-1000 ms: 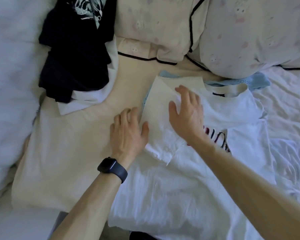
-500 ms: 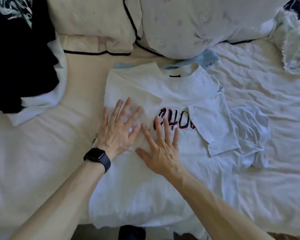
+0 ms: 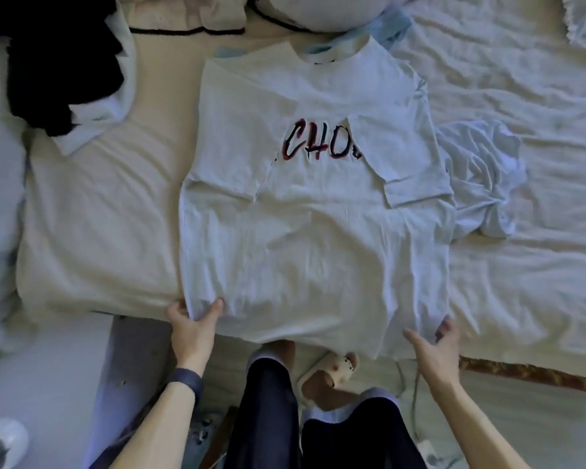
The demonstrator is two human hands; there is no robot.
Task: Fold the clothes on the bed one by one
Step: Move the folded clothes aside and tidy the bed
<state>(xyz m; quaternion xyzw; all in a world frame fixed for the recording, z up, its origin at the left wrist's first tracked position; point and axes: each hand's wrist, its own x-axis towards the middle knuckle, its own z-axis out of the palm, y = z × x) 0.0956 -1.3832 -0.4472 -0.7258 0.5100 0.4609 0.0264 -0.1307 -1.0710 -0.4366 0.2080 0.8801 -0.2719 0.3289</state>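
Folding stood roughly midway on one white T-shirt [image 3: 312, 238]. Both sleeves were already turned in over the chest, partly covering the printed lettering. The hem-to-collar fold was not yet made.

The left hand [image 3: 192, 328] pinched the hem's left corner between thumb and fingers. The right hand [image 3: 433, 350] was at the hem's right corner, thumb spread wide from the fingers and fingertips touching the cloth. No closed grip was visible there.

The shirt lay flat on the bed [image 3: 92, 214], stretching away from both hands with its collar at the far end. Its hem hung just over the bed edge between them.

By my reading, what remained was to finish this shirt, then take the crumpled pale garment [image 3: 481, 184] beyond and outboard of the right hand, just beside the shirt. A dark pile [image 3: 58, 62] lay well beyond the left hand. Whether it was folded, I could not tell.
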